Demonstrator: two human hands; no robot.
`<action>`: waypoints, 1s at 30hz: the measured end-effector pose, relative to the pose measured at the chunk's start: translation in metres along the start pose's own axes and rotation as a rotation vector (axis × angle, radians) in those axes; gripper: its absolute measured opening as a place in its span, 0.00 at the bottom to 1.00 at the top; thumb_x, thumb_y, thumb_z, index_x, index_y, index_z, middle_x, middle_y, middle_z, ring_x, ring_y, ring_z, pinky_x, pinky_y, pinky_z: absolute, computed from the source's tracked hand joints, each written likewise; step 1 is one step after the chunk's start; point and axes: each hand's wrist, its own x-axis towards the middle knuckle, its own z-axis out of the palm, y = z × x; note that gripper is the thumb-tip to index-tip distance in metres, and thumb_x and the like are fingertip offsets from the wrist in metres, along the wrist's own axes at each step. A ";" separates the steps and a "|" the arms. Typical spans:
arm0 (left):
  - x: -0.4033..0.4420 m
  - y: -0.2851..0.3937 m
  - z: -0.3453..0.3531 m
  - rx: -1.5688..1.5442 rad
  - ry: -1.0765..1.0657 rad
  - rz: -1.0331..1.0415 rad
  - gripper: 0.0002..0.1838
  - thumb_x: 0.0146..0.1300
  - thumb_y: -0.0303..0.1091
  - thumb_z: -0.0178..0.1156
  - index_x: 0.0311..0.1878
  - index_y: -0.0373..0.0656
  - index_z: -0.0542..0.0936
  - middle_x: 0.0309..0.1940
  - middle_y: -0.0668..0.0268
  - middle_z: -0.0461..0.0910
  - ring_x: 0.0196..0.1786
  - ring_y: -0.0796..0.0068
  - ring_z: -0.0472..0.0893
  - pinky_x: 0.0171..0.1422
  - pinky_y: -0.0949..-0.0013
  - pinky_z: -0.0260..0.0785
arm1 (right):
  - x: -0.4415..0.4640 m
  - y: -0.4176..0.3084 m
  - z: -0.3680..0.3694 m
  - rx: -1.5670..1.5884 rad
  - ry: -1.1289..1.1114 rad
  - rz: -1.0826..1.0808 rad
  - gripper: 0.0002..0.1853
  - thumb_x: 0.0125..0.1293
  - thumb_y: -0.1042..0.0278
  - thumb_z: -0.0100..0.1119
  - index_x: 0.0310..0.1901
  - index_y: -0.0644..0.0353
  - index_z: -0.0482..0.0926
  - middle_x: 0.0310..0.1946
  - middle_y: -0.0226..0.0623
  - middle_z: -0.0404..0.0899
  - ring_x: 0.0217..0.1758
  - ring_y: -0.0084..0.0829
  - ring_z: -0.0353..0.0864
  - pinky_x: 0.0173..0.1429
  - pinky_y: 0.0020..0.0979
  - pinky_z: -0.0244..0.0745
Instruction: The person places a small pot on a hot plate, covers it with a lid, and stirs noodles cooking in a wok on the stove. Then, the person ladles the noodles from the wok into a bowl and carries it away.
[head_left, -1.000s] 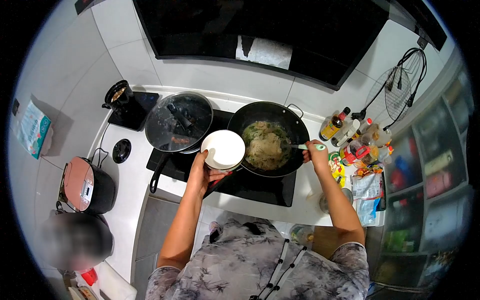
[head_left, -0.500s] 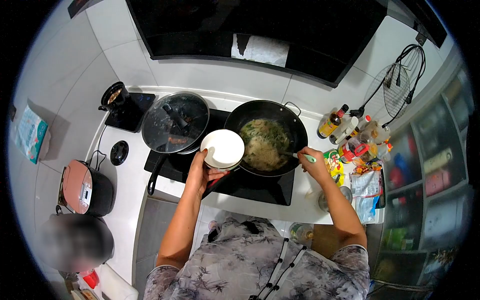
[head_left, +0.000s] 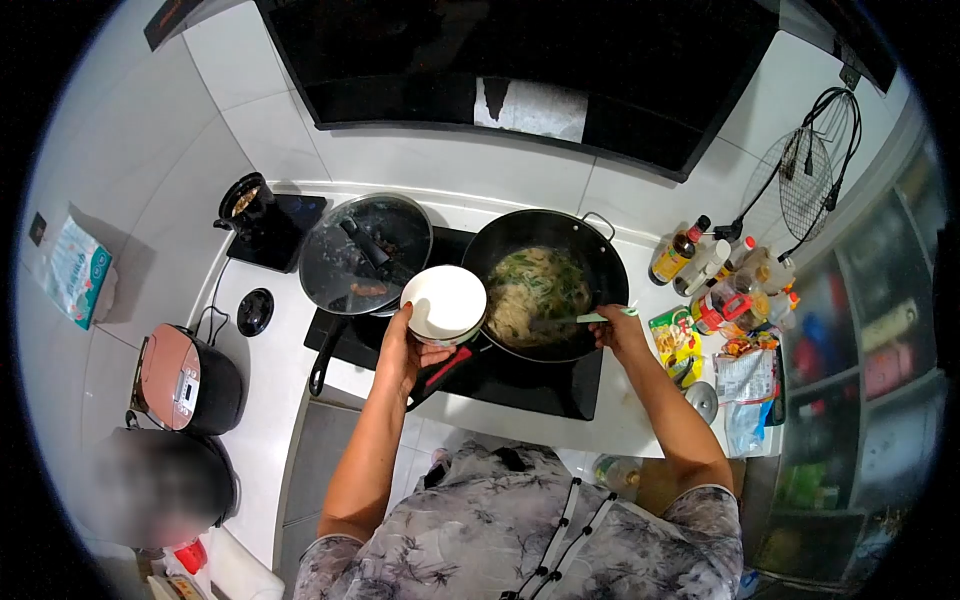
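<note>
My left hand (head_left: 406, 352) holds a white bowl (head_left: 444, 303), empty inside, with the thumb on its rim and fingers underneath, beside the left edge of a black wok (head_left: 603, 262). Noodles and green leaves (head_left: 532, 293) lie in broth in the wok. At the wok's right rim my right hand (head_left: 622, 330) is closed around the pale green handle of a utensil (head_left: 590, 318). The utensil's far end is sunk in the noodles and hidden. A lidded pan (head_left: 365, 250) is on the cooktop (head_left: 540, 385) to the left of the bowl.
Several bottles (head_left: 678, 250) and food packets (head_left: 745, 385) stand or lie at the right. Leftward are a black pot (head_left: 245, 203) on a small hob, a round black lid (head_left: 255, 312) and a pink-topped rice cooker (head_left: 190, 380). A red and black item (head_left: 440, 378) lies on the cooktop's front.
The utensil has shifted in the wok, and the noodles have been pushed about, now heaped at the lower left. My left hand keeps the bowl beside the wok. The whole view shifts slightly.
</note>
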 end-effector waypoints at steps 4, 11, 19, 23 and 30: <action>-0.001 0.004 0.000 0.040 0.009 -0.009 0.43 0.59 0.62 0.47 0.63 0.29 0.58 0.44 0.38 0.75 0.32 0.55 0.83 0.33 0.64 0.81 | 0.007 0.012 -0.003 0.136 0.067 0.062 0.08 0.62 0.67 0.55 0.37 0.63 0.75 0.21 0.40 0.78 0.18 0.28 0.76 0.20 0.29 0.75; 0.002 0.005 -0.001 0.035 0.002 0.013 0.42 0.61 0.61 0.46 0.62 0.28 0.58 0.42 0.39 0.76 0.30 0.55 0.83 0.32 0.65 0.81 | 0.006 0.001 -0.014 0.185 0.039 -0.009 0.09 0.62 0.65 0.54 0.38 0.62 0.74 0.23 0.41 0.78 0.19 0.28 0.76 0.22 0.29 0.75; 0.009 -0.002 0.002 0.031 -0.037 0.047 0.39 0.61 0.54 0.50 0.63 0.29 0.57 0.49 0.40 0.73 0.36 0.51 0.83 0.38 0.61 0.81 | -0.009 -0.047 -0.017 0.101 0.076 -0.136 0.09 0.63 0.65 0.53 0.34 0.64 0.74 0.21 0.39 0.77 0.17 0.26 0.73 0.20 0.28 0.73; 0.012 -0.001 0.004 0.024 -0.075 0.044 0.37 0.61 0.51 0.50 0.63 0.30 0.56 0.52 0.41 0.71 0.38 0.50 0.83 0.42 0.60 0.80 | -0.013 -0.061 -0.023 0.116 0.088 -0.167 0.09 0.62 0.66 0.52 0.35 0.64 0.74 0.21 0.38 0.77 0.17 0.24 0.73 0.19 0.25 0.73; 0.007 0.009 0.014 0.026 -0.054 0.046 0.32 0.61 0.47 0.51 0.63 0.36 0.58 0.56 0.46 0.66 0.39 0.50 0.82 0.43 0.59 0.79 | -0.030 -0.095 -0.016 0.126 0.111 -0.251 0.11 0.61 0.67 0.52 0.38 0.67 0.72 0.21 0.39 0.77 0.17 0.24 0.73 0.18 0.24 0.72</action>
